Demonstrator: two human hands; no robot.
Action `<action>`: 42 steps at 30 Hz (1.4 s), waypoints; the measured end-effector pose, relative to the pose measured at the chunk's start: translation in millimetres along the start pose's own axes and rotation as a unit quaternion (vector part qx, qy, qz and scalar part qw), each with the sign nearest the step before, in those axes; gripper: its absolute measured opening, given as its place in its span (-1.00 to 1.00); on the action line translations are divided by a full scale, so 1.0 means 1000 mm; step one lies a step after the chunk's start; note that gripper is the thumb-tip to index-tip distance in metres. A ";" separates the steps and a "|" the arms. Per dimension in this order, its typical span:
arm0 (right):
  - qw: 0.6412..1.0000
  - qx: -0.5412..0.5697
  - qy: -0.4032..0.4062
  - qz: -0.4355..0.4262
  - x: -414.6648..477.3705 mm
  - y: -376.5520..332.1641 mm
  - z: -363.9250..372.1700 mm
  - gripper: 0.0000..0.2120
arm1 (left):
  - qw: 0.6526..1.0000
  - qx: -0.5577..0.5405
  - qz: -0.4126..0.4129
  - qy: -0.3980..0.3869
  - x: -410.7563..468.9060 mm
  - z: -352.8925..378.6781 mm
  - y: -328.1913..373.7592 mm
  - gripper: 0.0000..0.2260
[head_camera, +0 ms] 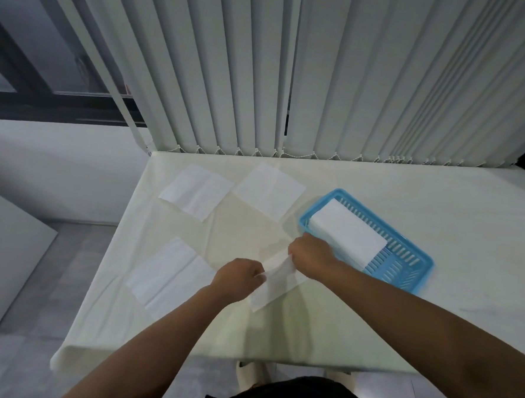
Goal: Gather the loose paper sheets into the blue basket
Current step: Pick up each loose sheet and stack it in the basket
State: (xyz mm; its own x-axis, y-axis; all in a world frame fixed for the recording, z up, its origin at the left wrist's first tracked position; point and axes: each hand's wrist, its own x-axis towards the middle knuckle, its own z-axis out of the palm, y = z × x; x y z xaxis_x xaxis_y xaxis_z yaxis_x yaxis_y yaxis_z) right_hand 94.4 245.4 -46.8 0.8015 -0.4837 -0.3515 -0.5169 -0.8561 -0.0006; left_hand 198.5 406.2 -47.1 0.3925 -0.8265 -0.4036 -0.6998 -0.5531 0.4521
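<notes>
A white paper sheet (276, 281) is held folded just above the table's middle, pinched at its left edge by my left hand (239, 277) and at its top by my right hand (311, 255). The blue basket (404, 269) lies flat to the right, touching my right wrist, with a stack of folded white sheets (350, 232) inside it. Three loose sheets rest unfolded on the cloth: one at the far left (195, 191), one at the far middle (269, 190), one at the near left (167, 273).
A cream cloth covers the table (370, 322). Vertical blinds (293, 77) hang right behind its far edge. The table's left edge drops to a grey floor (50, 278), and a white board (2, 256) leans at far left.
</notes>
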 end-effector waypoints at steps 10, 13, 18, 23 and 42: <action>0.999 -0.049 -0.012 0.002 -0.031 0.008 0.026 -0.72 | 0.998 -0.008 -0.052 0.038 0.016 0.014 -0.003 -0.78; 1.000 -0.006 0.017 -0.022 -0.029 0.006 0.034 -0.64 | 0.995 0.006 -0.076 0.061 0.020 0.016 -0.011 -0.73; 0.996 0.036 -0.010 -0.076 -0.025 -0.015 0.041 -0.45 | 0.991 -0.006 -0.121 0.049 0.024 0.021 -0.017 -0.78; 0.997 0.025 -0.056 -0.056 -0.020 -0.016 0.055 -0.21 | 0.990 -0.030 -0.131 0.039 0.027 0.020 -0.022 -0.84; 0.966 0.228 0.053 0.110 -0.076 -0.021 0.064 -0.53 | 0.987 -0.060 -0.148 -0.021 0.057 0.016 0.011 -0.74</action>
State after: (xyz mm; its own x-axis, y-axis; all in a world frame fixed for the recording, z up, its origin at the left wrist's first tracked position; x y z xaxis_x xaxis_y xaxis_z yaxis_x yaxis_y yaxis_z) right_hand 25.1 311.2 -80.3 0.6714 -0.6809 -0.2927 -0.7372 -0.5732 -0.3577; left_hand 204.0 354.6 -78.2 0.5423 -0.6227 -0.5641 -0.4818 -0.7805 0.3983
